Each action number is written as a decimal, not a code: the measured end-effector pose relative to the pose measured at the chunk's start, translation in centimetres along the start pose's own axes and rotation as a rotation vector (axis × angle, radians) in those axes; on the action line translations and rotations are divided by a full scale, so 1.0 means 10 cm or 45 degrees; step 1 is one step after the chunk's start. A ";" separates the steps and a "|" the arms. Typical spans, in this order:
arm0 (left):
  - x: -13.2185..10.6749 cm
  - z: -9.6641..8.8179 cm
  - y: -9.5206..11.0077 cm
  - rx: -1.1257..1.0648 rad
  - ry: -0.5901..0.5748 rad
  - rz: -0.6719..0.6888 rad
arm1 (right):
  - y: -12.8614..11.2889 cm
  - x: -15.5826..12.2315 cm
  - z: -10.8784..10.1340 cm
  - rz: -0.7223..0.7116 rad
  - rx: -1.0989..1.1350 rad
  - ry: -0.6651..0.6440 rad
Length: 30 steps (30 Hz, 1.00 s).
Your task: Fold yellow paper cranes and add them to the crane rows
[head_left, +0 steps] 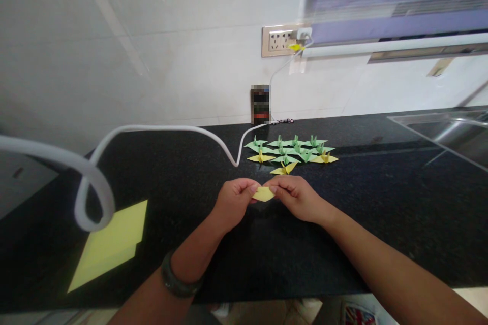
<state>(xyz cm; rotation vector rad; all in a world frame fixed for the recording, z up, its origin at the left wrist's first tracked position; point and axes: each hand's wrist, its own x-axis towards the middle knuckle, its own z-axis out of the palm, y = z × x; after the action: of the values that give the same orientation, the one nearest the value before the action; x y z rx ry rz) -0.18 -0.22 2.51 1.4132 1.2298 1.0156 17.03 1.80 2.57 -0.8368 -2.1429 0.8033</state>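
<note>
Between my two hands is a small folded piece of yellow paper (264, 194), held just above the dark counter. My left hand (235, 200) pinches its left edge between thumb and fingers. On the other edge, my right hand (295, 195) has its thumb on top and fingers behind, closed on the same paper. Just beyond my hands stand several green paper cranes (282, 151) in rows. A yellow paper crane (284, 169) sits nearest my fingers, with two more yellow ones at the sides of the group.
Yellow paper sheets (110, 246) lie at the left on the black counter (183, 162). A white cable (168, 128) loops across the left side and in front of the view. A phone-like object (261, 105) leans on the wall below a socket (280, 40). A sink (453, 132) is at right.
</note>
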 end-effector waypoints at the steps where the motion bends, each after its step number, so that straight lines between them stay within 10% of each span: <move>1: 0.01 0.00 -0.01 -0.023 0.001 -0.013 | 0.01 0.00 0.00 0.005 0.006 -0.005; 12: 0.04 0.00 -0.08 -0.136 0.117 -0.027 | 0.17 0.01 0.06 0.317 0.266 0.104; 24: -0.04 0.06 -0.03 -0.405 -0.292 -0.254 | 0.10 0.02 0.10 0.228 0.545 0.130; 30: 0.00 0.05 -0.05 -0.538 -0.064 -0.164 | 0.11 0.02 0.14 0.339 0.479 0.176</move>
<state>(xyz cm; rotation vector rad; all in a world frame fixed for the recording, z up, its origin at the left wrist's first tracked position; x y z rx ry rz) 0.17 -0.26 1.89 1.0128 0.9842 1.0685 16.22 2.22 1.01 -0.9530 -1.7064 1.2025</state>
